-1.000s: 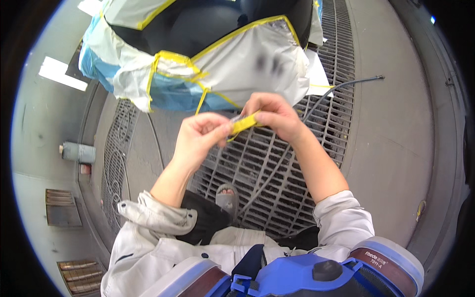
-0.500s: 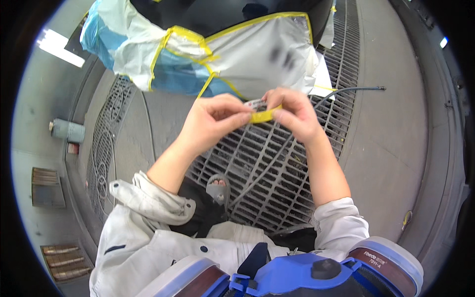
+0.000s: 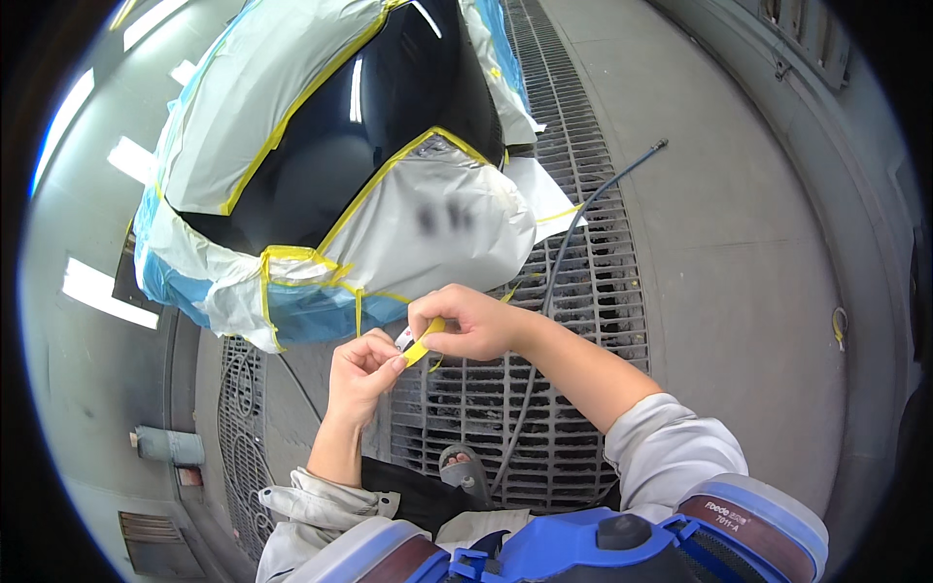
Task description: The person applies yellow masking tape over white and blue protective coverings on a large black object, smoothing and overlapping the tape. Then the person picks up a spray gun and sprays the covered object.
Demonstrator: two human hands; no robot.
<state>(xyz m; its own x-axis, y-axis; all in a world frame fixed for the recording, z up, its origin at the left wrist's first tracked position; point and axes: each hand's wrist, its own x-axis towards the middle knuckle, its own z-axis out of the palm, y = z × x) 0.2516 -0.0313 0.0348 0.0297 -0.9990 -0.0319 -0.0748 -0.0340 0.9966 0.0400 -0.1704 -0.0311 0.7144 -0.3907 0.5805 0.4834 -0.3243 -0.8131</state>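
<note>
A small roll of yellow masking tape [image 3: 422, 348] is pinched between both hands, above the floor grate. My left hand [image 3: 362, 374] grips its lower left side with thumb and fingers. My right hand [image 3: 468, 325] is closed on its upper right side, thumb and fingertips on the yellow band. Just beyond my hands stands a glossy black vehicle body [image 3: 394, 126], partly wrapped in pale grey masking sheet [image 3: 428, 233] edged with yellow tape. Dark smudges mark that sheet. Blue film [image 3: 326, 309] shows along its lower edge, where a loose yellow strip [image 3: 359, 309] hangs down.
Metal floor grating [image 3: 457, 428] runs beneath me and along the vehicle's right side. A dark hose [image 3: 552, 282] crosses it. My sandalled foot [image 3: 465, 471] is on the grate. A grey cylinder [image 3: 170, 445] lies at the left wall. A blue respirator [image 3: 583, 539] fills the lower edge.
The view has shifted, so more of the vehicle shows. My hands and the tape roll appear further left and lower, and the roll is now tilted. Both hands still hold it.
</note>
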